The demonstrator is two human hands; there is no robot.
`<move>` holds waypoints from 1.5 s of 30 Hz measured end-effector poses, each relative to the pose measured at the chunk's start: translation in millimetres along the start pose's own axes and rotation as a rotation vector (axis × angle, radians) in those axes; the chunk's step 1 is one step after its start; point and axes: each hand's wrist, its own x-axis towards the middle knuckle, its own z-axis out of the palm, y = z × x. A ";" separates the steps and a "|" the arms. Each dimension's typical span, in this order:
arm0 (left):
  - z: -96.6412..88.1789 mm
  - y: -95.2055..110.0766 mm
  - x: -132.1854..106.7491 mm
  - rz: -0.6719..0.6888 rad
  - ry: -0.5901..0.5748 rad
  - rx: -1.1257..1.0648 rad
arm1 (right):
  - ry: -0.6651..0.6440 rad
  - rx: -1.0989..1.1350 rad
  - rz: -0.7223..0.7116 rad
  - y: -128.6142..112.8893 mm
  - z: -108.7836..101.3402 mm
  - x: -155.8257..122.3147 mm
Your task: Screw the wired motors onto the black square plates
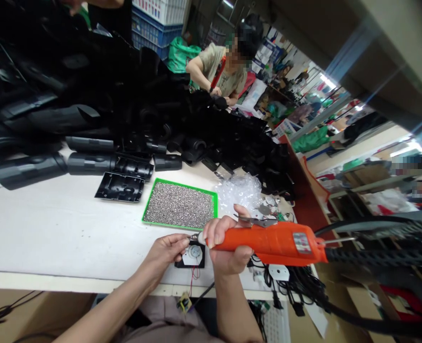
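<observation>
My right hand is wrapped around an orange electric screwdriver, which lies almost level with its tip pointing left. At that tip, the thumb and fingers of my left hand are pinched together; whatever is between them is too small to make out. Just below the tip, a black part with a white plate and round disc rests on the table, red wires trailing from it toward the front edge. Behind my hands stands a green tray full of small metal screws.
Black plastic housings are heaped across the back and left. An open black shell lies left of the tray, clear plastic bags to its right. Black cables crowd the right front. Another person works across the table.
</observation>
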 end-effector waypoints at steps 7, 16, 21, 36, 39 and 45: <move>-1.1 7.1 -5.7 0.425 0.091 0.413 | -0.008 0.039 0.008 -3.1 -4.2 -2.5; -5.4 5.3 -7.2 0.463 0.076 0.378 | -0.054 0.033 0.043 -4.0 -7.4 -3.4; -6.4 4.1 -9.6 0.518 0.074 0.503 | -0.069 0.015 0.066 -0.9 -7.8 -7.3; -10.5 -20.5 9.4 0.753 -0.149 0.940 | -0.036 -0.039 0.143 -0.1 -67.5 -29.8; -14.6 -26.5 19.3 0.856 -0.200 1.070 | -0.005 -0.057 0.167 14.3 -70.5 -36.5; -21.3 -29.4 24.2 1.071 -0.192 1.259 | -0.078 -0.137 0.299 27.6 -79.3 -44.7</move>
